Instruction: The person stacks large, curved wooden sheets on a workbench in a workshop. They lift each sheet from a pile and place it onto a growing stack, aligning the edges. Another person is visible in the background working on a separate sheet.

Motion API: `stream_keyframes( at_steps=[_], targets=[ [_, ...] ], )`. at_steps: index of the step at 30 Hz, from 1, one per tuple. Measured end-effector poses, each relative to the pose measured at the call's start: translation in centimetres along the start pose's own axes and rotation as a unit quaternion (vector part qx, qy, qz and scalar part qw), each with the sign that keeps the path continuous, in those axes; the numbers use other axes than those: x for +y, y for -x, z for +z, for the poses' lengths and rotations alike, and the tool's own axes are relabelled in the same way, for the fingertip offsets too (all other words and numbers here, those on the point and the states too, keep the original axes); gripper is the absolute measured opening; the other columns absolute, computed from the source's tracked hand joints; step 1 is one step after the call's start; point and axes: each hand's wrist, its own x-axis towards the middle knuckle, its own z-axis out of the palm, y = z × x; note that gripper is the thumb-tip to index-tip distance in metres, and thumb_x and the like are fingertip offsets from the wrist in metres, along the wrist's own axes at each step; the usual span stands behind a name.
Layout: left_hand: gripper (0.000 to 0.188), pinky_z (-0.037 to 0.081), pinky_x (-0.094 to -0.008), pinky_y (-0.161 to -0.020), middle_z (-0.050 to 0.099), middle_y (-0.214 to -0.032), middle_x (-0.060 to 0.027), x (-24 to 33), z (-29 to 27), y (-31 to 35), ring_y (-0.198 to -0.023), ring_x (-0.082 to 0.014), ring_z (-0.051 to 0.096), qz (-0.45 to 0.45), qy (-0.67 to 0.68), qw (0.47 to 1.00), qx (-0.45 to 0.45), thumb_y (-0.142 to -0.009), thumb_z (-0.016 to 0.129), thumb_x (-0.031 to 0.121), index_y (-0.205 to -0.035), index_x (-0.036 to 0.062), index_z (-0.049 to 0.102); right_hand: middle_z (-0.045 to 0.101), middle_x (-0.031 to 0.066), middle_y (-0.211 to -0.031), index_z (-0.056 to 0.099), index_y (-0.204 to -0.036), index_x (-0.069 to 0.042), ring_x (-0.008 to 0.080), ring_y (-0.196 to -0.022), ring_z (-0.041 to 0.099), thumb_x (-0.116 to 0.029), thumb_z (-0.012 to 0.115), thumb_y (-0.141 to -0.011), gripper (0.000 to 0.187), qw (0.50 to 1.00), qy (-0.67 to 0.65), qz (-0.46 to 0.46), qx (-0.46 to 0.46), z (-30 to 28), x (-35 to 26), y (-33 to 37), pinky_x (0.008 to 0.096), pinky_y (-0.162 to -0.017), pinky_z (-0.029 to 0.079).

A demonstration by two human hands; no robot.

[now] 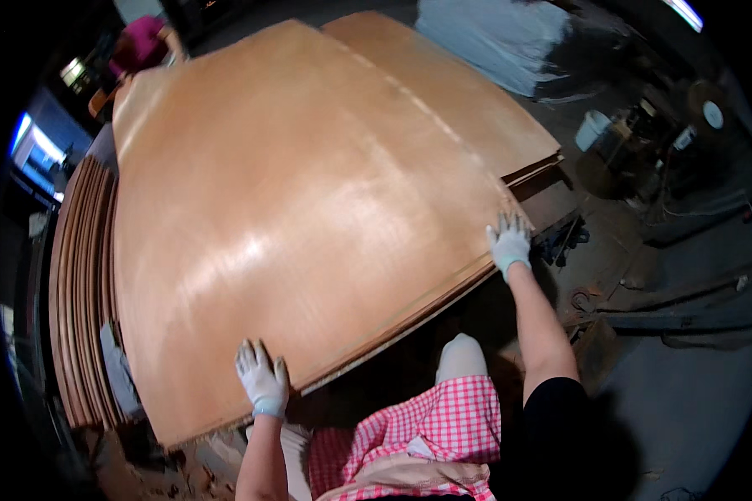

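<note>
A large tan wood veneer sheet (pixel 309 209) lies on a stack in front of me, its near edge running from lower left up to the right. My left hand (pixel 261 380), in a pale glove, rests on the sheet by that near edge with its fingers extended. Near the right corner, my right hand (pixel 510 242) lies on the sheet, gloved as well, fingers spread. Neither hand grips anything. Edges of further layers show beneath the top sheet. A second stack of sheets (pixel 451 92) lies behind it to the right.
Several curved sheets (pixel 79 292) stand in a row at the left. A co-worker in a magenta top (pixel 138 46) is at the far left. A white bucket (pixel 591 129) and dark machinery (pixel 668 150) stand at the right. Pale sheeting (pixel 493 42) covers something at the back.
</note>
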Motion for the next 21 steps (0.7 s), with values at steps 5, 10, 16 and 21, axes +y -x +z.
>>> stream_keyframes(
  at_steps=[5, 10, 16, 21],
  targets=[
    [0.064, 0.016, -0.0494, -0.117, 0.033, -0.148, -0.0253, 0.6, 0.0, 0.5, -0.139, -0.0386, 0.028, -0.005, 0.017, 1.000, 0.007, -0.090, 0.052, 0.039, -0.140, 0.0001, 0.042, 0.026, 0.0200, -0.154, 0.030, -0.150, -0.013, 0.0403, -0.141, 0.024, -0.049, 0.034, -0.098, 0.063, 0.998, 0.013, -0.047, 0.034, -2.4, -3.1, 0.8, 0.0537, -0.115, 0.014],
    [0.066, 0.015, -0.0491, -0.117, 0.035, -0.149, -0.0226, 0.6, 0.0, 0.3, -0.140, -0.0365, 0.028, -0.023, 0.025, 0.999, 0.005, -0.089, 0.052, 0.042, -0.140, 0.0017, 0.042, 0.028, 0.0188, -0.153, 0.034, -0.147, -0.014, 0.0382, -0.141, 0.025, -0.048, 0.039, -0.097, 0.061, 0.962, -0.008, -0.255, 0.098, -2.7, -16.6, 9.7, 0.0527, -0.116, 0.014],
    [0.064, 0.015, -0.0489, -0.117, 0.037, -0.147, -0.0234, 0.4, -0.1, 0.0, -0.140, -0.0364, 0.029, -0.035, 0.066, 0.997, -0.013, -0.089, 0.052, 0.043, -0.137, 0.0014, 0.045, 0.032, 0.0164, -0.152, 0.038, -0.145, -0.011, 0.0342, -0.140, 0.028, -0.046, 0.039, -0.097, 0.060, 0.955, 0.008, -0.298, 0.002, -3.1, -19.2, 11.5, 0.0494, -0.116, 0.016],
    [0.062, 0.017, -0.0494, -0.117, 0.038, -0.146, -0.0244, 0.2, 0.5, 0.2, -0.138, -0.0366, 0.032, -0.027, 0.104, 0.994, 0.029, -0.090, 0.050, 0.043, -0.135, 0.0019, 0.047, 0.020, 0.0142, -0.157, 0.030, -0.150, -0.014, 0.0327, -0.144, 0.020, -0.040, 0.041, -0.098, 0.058, 0.960, 0.011, -0.276, -0.050, -2.6, -19.1, 11.5, 0.0487, -0.117, 0.012]
  ],
)
